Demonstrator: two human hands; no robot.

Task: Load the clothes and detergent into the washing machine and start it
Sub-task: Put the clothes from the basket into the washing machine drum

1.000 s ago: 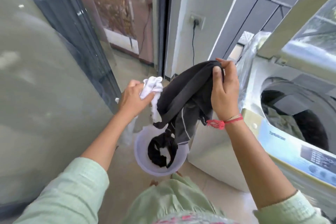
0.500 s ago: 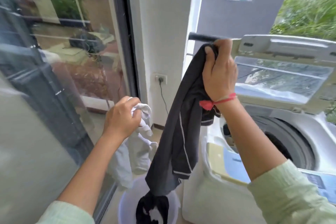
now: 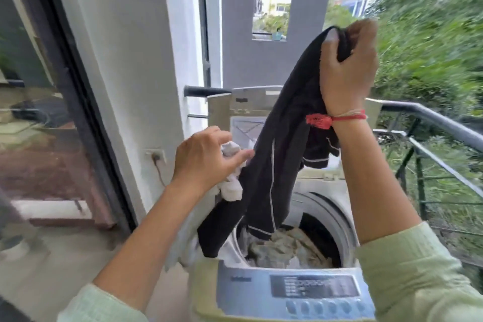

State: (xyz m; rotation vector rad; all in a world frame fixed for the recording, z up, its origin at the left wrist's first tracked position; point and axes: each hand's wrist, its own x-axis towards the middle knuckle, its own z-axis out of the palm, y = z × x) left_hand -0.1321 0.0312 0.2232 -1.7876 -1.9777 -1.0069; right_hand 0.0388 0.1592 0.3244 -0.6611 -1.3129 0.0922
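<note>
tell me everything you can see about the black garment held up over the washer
The black garment looks like soft, matte fabric with thin pale piping down a seam and along its hems. The right hand grips its bunched top, so it hangs long and limp. One hemmed end dangles into the washing machine tub above grey-green clothes; another drapes over the left rim. The left hand, gripping a white cloth, is close beside it.

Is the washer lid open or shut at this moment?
Open. The lid stands raised behind the drum, whose mouth is uncovered, with clothes visible inside.
</note>
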